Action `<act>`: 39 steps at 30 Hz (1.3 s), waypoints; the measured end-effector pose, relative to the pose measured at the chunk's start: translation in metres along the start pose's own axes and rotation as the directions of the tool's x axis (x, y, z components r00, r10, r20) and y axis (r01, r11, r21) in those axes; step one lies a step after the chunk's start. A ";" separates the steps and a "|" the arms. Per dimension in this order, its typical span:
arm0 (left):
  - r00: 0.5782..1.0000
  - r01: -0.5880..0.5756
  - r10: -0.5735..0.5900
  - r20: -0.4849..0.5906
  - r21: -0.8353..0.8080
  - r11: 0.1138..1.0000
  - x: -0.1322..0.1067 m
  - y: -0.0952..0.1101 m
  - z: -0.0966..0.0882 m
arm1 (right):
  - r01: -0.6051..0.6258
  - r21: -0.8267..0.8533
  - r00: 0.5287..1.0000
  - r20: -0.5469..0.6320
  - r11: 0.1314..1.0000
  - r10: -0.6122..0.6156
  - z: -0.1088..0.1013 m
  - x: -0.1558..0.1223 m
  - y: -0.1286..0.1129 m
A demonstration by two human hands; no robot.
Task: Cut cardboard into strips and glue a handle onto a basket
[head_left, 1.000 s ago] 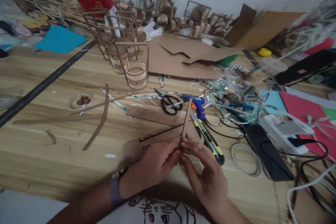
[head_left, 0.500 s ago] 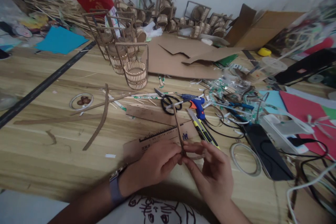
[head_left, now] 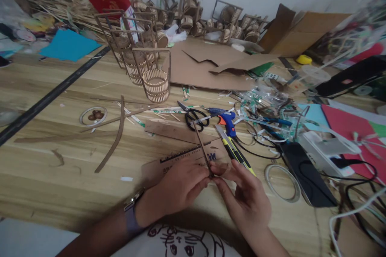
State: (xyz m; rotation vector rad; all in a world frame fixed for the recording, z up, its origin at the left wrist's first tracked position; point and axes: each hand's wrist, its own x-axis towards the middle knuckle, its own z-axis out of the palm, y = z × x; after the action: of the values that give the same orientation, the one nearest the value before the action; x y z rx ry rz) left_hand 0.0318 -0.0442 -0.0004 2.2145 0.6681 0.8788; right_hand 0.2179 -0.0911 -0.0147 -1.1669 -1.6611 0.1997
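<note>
A wooden counter [head_left: 45, 176] is covered by craft materials. At its rear, a large flat cardboard sheet [head_left: 193, 76] is laid, with a slatted bucket [head_left: 156, 86] stood upright just left of it. At the near edge, the left hand [head_left: 177, 186] and the right hand [head_left: 245, 202] are brought together, fingertips meeting; the near end of a thin brown strip [head_left: 201, 142] is pinched between thumb and fingers of both. Beneath the strip, a printed cardboard piece [head_left: 183, 156] is partly covered by the left hand. To the right, a dark phone [head_left: 307, 174] is placed beside a pale ring [head_left: 286, 199]. A yellow-and-black utility knife [head_left: 237, 154] is set near the right hand, its blade pointed at a blue glue gun [head_left: 230, 124]. The strip is held aslant, its far end seen against black-handled scissors [head_left: 189, 113]; whether contact is made cannot be determined. At left, small brown balls [head_left: 95, 115] are enclosed by a second ring [head_left: 81, 117]. A white paper scrap [head_left: 127, 178] is noted left of the hands.
</note>
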 end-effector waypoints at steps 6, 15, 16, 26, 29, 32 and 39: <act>0.999 0.039 -0.042 0.031 0.096 0.995 0.001 0.003 0.002 | 0.093 0.041 0.992 0.078 0.995 -0.096 -0.002 0.006 -0.001; 0.995 -0.006 0.001 0.095 0.045 0.999 0.000 0.002 0.003 | -0.082 0.304 0.991 -0.079 0.949 0.111 0.008 0.008 -0.011; 0.996 -0.010 0.007 0.086 0.034 0.999 0.001 0.002 0.002 | -0.114 0.364 0.984 -0.090 0.924 0.157 0.010 0.009 -0.013; 0.966 0.248 -0.242 0.093 -0.057 0.967 -0.001 0.004 0.006 | 0.110 0.062 0.994 -0.009 0.992 -0.110 0.006 0.004 -0.007; 0.964 0.253 -0.248 0.100 -0.034 0.967 -0.002 0.003 0.008 | 0.092 0.024 0.996 -0.001 0.995 -0.092 0.007 0.003 -0.008; 0.977 0.205 -0.199 0.070 -0.077 0.976 -0.002 0.004 0.007 | 0.070 0.019 0.998 -0.009 0.997 -0.070 0.008 0.001 -0.009; 0.979 0.200 -0.193 0.063 -0.128 0.971 0.000 0.009 0.003 | -0.002 0.103 0.999 -0.034 0.995 0.006 0.008 0.000 -0.013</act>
State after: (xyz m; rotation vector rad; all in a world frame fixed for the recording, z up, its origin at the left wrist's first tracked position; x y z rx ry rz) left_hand 0.0354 -0.0512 0.0041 2.0055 0.7679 0.7431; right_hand 0.2039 -0.0941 -0.0101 -1.0902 -1.6003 0.2637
